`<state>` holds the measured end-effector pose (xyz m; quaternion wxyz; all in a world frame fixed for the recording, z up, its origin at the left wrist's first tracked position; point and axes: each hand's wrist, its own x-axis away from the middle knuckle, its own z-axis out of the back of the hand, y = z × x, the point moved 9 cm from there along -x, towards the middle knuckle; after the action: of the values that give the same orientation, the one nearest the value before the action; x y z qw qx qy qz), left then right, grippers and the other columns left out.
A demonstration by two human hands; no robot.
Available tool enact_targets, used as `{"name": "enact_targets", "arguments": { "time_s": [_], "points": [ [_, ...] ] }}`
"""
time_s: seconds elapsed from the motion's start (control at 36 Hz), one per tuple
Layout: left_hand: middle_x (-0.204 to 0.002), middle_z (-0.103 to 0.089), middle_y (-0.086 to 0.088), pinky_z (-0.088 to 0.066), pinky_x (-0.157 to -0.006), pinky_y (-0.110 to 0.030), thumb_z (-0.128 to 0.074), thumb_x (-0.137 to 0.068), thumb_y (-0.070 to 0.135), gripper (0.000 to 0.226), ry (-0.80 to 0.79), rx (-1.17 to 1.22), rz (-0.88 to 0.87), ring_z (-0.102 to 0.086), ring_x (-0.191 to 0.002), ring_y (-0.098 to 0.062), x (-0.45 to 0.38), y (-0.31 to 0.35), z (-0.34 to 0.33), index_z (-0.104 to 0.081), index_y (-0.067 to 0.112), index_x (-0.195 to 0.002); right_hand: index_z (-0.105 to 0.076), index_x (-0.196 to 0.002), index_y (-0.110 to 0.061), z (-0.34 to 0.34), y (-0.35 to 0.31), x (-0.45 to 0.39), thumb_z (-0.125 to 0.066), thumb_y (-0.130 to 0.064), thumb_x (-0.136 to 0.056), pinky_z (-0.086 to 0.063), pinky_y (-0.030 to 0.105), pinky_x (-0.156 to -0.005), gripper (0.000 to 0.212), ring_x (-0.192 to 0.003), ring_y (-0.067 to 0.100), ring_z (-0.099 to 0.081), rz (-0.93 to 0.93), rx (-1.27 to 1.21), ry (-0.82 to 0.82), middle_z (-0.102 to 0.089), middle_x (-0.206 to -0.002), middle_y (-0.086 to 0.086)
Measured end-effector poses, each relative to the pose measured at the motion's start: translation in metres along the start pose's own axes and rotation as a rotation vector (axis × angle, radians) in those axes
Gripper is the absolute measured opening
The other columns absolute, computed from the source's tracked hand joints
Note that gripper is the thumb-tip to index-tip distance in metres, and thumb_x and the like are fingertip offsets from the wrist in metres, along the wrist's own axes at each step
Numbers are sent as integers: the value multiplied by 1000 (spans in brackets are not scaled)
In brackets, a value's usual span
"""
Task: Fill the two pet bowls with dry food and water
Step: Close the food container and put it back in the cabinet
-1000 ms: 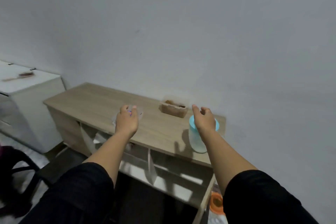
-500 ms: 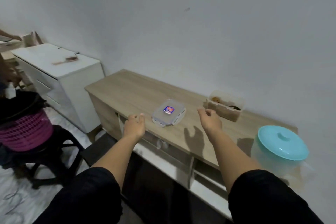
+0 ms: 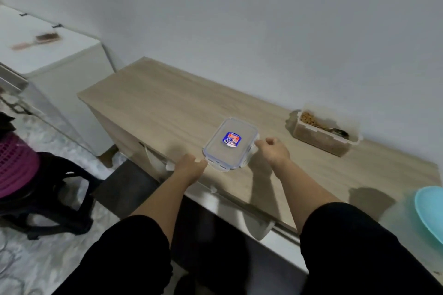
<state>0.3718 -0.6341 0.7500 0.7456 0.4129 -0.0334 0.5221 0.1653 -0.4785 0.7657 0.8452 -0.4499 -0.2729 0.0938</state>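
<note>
A clear lidded container (image 3: 231, 143) with a blue label lies on the wooden cabinet top (image 3: 155, 103) near its front edge. My left hand (image 3: 190, 166) pinches its near left corner. With curled fingers, my right hand (image 3: 275, 149) grips the latch on its right side. Further right by the wall stands an open plastic tub of brown dry food (image 3: 323, 134) with a spoon in it. The teal lid of a water jug (image 3: 431, 213) shows at the right edge. No pet bowls are in view.
A white cabinet (image 3: 60, 60) with a brush (image 3: 40, 39) on top stands to the left. A pink basket (image 3: 16, 163) sits on a black stool (image 3: 55, 189) at the far left. The wall runs close behind the wooden cabinet.
The view has swung left and down. Both hands have moved forward from the cabinet's edge and taken hold of the lidded container's sides.
</note>
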Motion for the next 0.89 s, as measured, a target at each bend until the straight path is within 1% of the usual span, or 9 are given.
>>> {"name": "enact_targets", "arguments": {
  "time_s": [0.22,0.33,0.42,0.47,0.58,0.69,0.78,0.83,0.89],
  "points": [
    [-115,-68,-18,-47,-89,-30,-50,-93,45,52,-111,-100,11,-63,-109,-32,-54,-5,0,-65,-1,-114,-42,-140,-9,-27,-4,-25,-62,-26,-88,-38,28,-102,58,-123,27,-53,-69,24,26,-53,-137,11],
    [-106,-72,-18,-50,-88,-31,-59,-92,35,39,-229,-54,-68,-67,-103,-30,-90,20,3,-71,0,-100,-37,-144,-9,-39,-17,-46,-59,-19,-90,-39,29,-103,60,-124,28,-52,-110,17,79,-52,-138,13],
    [-102,-72,-21,-55,-90,-37,-69,-78,33,35,-303,27,-101,-70,-95,-30,-101,30,1,-68,0,-89,-33,-146,-10,-44,-20,-56,-57,-18,-91,-38,30,-103,61,-127,29,-49,-120,30,104,-47,-142,13],
    [-98,-73,-21,-56,-90,-39,-63,-61,35,32,-366,76,-101,-68,-83,-26,-107,32,-1,-67,10,-81,-32,-146,-10,-46,-19,-63,-57,-18,-91,-38,31,-103,61,-128,30,-48,-135,24,128,-46,-144,13],
    [-78,-72,-12,-55,-91,-44,-63,-58,37,23,-426,93,-112,-70,-84,-24,-139,25,-7,-64,15,-65,-34,-146,-9,-45,-15,-68,-58,-22,-92,-39,34,-105,60,-129,31,-47,-189,-38,195,-45,-144,14],
    [-89,-72,-12,-58,-84,-39,-67,-65,31,25,-426,178,-82,-70,-88,-27,-164,26,-5,-69,9,-78,-47,-137,-4,-33,-5,-63,-62,-26,-88,-42,37,-104,56,-125,32,-51,-258,-70,251,-52,-138,17],
    [-105,-71,0,-56,-90,-43,-61,-56,29,49,-403,346,-97,-67,-94,-20,-168,56,2,-67,17,-103,-67,-102,-4,-17,6,-60,-64,-24,-85,-52,43,-86,26,-93,31,-63,-274,-156,292,-67,-107,20],
    [-108,-68,8,-55,-87,-47,-61,-61,23,35,-421,449,-99,-65,-96,-19,-163,79,-1,-64,26,-96,-64,-89,-9,-2,7,-54,-64,-22,-87,-54,42,-78,13,-80,28,-60,-272,-251,330,-64,-94,17],
    [-111,-64,10,-56,-76,-43,-61,-79,14,27,-476,541,-122,-62,-96,-20,-149,109,-8,-61,29,-102,-59,-96,-9,16,7,-45,-64,-20,-89,-55,45,-81,15,-85,28,-60,-277,-371,378,-61,-95,15]
  ]
}}
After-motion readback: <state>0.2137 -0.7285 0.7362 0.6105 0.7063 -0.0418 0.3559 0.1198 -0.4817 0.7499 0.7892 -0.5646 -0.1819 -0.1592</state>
